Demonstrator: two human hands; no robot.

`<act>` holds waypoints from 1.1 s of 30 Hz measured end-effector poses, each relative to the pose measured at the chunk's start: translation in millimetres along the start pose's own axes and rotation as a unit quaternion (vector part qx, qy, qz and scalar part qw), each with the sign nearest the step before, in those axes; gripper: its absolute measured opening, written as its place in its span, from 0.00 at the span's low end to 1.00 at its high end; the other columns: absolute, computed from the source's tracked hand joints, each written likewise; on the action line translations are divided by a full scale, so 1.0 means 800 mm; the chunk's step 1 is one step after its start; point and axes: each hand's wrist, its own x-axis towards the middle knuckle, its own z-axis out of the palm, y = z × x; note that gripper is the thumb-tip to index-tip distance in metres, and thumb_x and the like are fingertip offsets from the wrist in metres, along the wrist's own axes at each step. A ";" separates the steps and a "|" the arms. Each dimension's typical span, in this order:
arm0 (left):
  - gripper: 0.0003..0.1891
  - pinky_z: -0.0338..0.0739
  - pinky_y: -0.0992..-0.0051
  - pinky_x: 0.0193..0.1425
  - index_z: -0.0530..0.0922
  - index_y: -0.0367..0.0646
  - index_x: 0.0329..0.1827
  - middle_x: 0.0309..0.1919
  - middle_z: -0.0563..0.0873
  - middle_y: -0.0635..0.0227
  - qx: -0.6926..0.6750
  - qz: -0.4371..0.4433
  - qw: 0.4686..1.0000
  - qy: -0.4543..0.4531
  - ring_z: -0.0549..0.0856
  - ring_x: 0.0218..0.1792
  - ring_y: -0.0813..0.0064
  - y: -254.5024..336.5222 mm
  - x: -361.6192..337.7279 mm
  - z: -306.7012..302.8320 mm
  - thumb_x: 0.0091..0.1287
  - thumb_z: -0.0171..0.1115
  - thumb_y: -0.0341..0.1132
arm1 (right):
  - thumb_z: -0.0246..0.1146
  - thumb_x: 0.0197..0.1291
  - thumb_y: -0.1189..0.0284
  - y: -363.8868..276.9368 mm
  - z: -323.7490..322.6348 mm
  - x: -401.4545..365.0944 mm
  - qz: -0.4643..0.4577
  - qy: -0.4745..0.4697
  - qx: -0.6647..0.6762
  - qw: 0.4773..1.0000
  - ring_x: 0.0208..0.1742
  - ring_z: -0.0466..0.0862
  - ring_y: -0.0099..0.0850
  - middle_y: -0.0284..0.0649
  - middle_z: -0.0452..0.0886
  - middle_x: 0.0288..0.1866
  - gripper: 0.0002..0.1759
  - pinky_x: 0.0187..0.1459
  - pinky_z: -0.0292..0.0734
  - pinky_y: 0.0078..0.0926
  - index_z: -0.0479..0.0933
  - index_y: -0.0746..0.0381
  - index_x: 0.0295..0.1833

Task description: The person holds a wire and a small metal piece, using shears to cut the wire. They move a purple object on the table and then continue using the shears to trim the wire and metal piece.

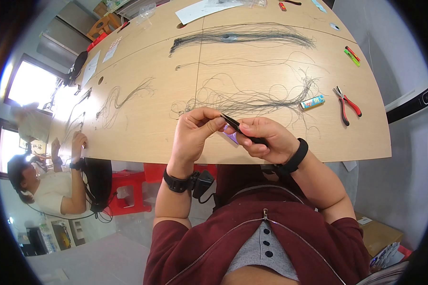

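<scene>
Both hands meet just over the near edge of a long, light wooden table. The right hand is closed around a thin black tool. The left hand pinches the tool's far tip between thumb and fingers. A small purple thing shows just under the tool, between the two hands; what it is cannot be made out. Each wrist wears a black band.

The tabletop carries loose bundles of thin dark strands. One tangle lies just beyond the hands, a thicker, straighter bundle sits further up, and smaller wisps lie toward the left. Red-handled pliers rest near the right edge, with a small blue packet just beside them. A green and red item lies further back on the same side. A white sheet of paper lies at the far end, and round cable holes are cut into the top.

At the left, another person in a white top sits at the table with a hand on its edge. Bright windows glare behind them. A red stool stands under the table, the floor is grey, and a cardboard box sits at the lower right.
</scene>
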 end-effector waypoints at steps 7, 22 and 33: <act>0.03 0.77 0.77 0.37 0.77 0.33 0.35 0.28 0.83 0.60 0.004 0.002 1.000 -0.005 0.83 0.29 0.73 0.000 -0.001 0.001 0.60 0.59 0.23 | 0.51 0.65 0.69 0.004 -0.001 0.001 -0.004 0.017 -0.008 1.000 0.13 0.58 0.11 0.29 0.68 0.24 0.12 0.14 0.51 0.06 0.71 0.67 0.48; 0.04 0.75 0.81 0.39 0.78 0.33 0.35 0.27 0.83 0.66 -0.005 -0.013 1.000 0.000 0.81 0.30 0.79 0.001 -0.003 0.005 0.59 0.61 0.25 | 0.50 0.66 0.69 0.008 -0.001 0.000 -0.013 0.022 -0.004 1.000 0.12 0.56 0.11 0.29 0.67 0.23 0.12 0.13 0.51 0.07 0.71 0.66 0.47; 0.03 0.75 0.80 0.39 0.78 0.33 0.34 0.27 0.83 0.65 -0.017 0.002 1.000 -0.005 0.81 0.31 0.79 0.005 -0.007 0.013 0.60 0.59 0.24 | 0.51 0.65 0.69 0.010 -0.004 0.000 -0.024 0.004 -0.015 1.000 0.12 0.56 0.11 0.29 0.67 0.22 0.12 0.13 0.51 0.07 0.71 0.66 0.48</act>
